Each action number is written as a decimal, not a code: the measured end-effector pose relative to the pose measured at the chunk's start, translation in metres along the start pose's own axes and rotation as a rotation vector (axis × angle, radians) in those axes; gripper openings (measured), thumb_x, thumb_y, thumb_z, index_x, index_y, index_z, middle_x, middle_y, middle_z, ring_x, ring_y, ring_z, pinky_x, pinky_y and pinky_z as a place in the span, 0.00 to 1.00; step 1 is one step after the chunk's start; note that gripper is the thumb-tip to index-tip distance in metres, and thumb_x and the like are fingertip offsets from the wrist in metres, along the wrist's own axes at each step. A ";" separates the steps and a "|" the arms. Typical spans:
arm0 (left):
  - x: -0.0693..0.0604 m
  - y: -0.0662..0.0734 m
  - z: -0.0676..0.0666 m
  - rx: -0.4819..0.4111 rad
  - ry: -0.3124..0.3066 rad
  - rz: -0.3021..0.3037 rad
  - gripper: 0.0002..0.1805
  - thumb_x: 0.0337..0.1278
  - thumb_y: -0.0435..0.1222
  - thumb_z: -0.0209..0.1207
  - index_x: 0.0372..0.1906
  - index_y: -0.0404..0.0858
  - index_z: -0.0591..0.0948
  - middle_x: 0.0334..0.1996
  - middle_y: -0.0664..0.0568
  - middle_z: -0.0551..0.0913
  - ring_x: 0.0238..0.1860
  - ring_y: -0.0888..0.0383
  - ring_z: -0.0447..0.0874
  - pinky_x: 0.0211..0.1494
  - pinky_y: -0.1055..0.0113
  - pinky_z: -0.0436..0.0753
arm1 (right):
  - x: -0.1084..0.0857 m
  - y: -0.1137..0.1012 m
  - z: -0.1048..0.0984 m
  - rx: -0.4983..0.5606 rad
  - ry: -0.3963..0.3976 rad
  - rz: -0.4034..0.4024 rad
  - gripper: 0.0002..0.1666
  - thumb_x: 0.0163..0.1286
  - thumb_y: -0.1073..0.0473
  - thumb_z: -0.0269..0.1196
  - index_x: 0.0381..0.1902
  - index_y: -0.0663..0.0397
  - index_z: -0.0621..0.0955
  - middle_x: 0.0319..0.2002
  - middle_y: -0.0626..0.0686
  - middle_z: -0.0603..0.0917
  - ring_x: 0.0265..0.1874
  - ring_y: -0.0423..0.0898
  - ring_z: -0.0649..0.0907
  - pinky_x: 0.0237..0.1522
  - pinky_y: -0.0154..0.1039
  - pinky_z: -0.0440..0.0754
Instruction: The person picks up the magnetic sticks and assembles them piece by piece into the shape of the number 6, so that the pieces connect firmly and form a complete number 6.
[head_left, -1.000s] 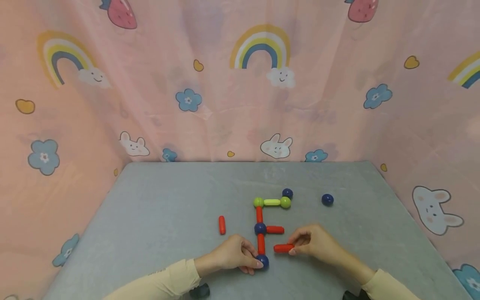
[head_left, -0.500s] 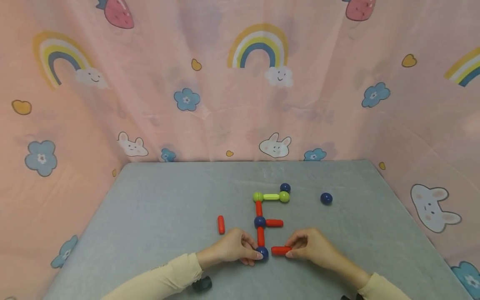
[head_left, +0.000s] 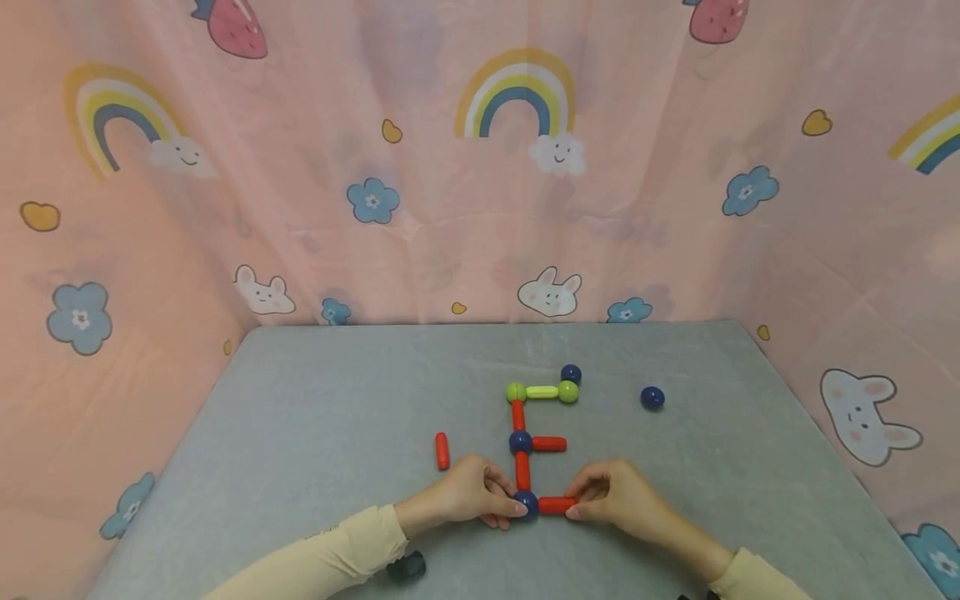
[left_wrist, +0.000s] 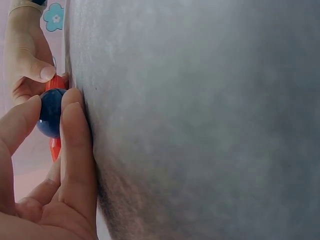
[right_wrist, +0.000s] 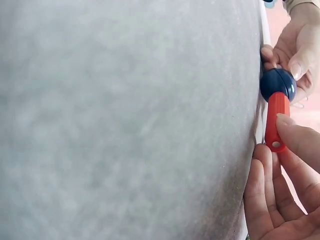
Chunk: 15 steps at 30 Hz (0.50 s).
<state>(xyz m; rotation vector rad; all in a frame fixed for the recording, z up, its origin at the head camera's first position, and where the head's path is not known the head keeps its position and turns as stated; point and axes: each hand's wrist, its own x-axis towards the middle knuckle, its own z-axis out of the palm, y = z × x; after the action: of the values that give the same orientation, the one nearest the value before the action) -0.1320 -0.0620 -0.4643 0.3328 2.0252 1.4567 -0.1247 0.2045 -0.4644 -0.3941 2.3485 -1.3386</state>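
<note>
My left hand (head_left: pixel 477 493) pinches a dark blue ball (head_left: pixel 528 505) between thumb and fingers at the near end of a magnetic-rod figure. From the right, my right hand (head_left: pixel 618 500) grips a red magnetic rod (head_left: pixel 553 506) by its outer end. In the right wrist view the rod's inner end (right_wrist: pixel 279 102) meets the ball (right_wrist: pixel 278 84). Farther up the figure, a red rod (head_left: pixel 522 471) leads to a middle blue ball (head_left: pixel 520 442), from which a red side rod (head_left: pixel 550 444) points right. Another red rod (head_left: pixel 518 417) runs to a green ball (head_left: pixel 516 392).
A lime rod (head_left: pixel 542 392) joins that green ball to a second green ball (head_left: pixel 567 392), with a blue ball (head_left: pixel 571 373) against it. Another blue ball (head_left: pixel 652 398) lies farther right, a loose red rod (head_left: pixel 442 451) to the left. A patterned curtain (head_left: pixel 427 250) hangs behind the grey table (head_left: pixel 337 400).
My right hand has brought its red rod leftward and nearer to me, up to the near blue ball. The figure sits slightly higher in the head view; my left hand still holds that ball.
</note>
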 end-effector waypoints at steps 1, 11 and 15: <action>0.000 0.000 0.000 0.001 -0.003 0.002 0.07 0.51 0.34 0.72 0.33 0.35 0.87 0.24 0.42 0.89 0.21 0.64 0.85 0.26 0.70 0.85 | 0.000 0.000 0.000 0.005 0.000 -0.002 0.14 0.53 0.55 0.77 0.35 0.56 0.87 0.30 0.51 0.87 0.26 0.37 0.83 0.28 0.31 0.81; 0.002 0.000 -0.001 0.006 0.005 -0.021 0.06 0.50 0.34 0.72 0.30 0.37 0.86 0.22 0.44 0.88 0.19 0.64 0.84 0.24 0.72 0.84 | 0.001 0.002 0.002 0.036 -0.001 -0.004 0.14 0.53 0.57 0.77 0.36 0.58 0.87 0.31 0.54 0.87 0.26 0.37 0.82 0.28 0.30 0.81; 0.001 0.001 0.000 0.011 0.007 -0.026 0.07 0.50 0.35 0.72 0.31 0.37 0.86 0.22 0.42 0.88 0.19 0.64 0.84 0.24 0.71 0.84 | 0.001 0.002 0.002 0.033 -0.009 0.006 0.14 0.54 0.56 0.76 0.36 0.57 0.87 0.31 0.53 0.87 0.26 0.38 0.82 0.28 0.30 0.81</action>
<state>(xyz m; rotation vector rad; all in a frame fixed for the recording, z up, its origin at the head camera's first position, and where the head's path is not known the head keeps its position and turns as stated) -0.1332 -0.0610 -0.4641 0.3055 2.0368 1.4332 -0.1247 0.2040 -0.4675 -0.3825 2.3156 -1.3682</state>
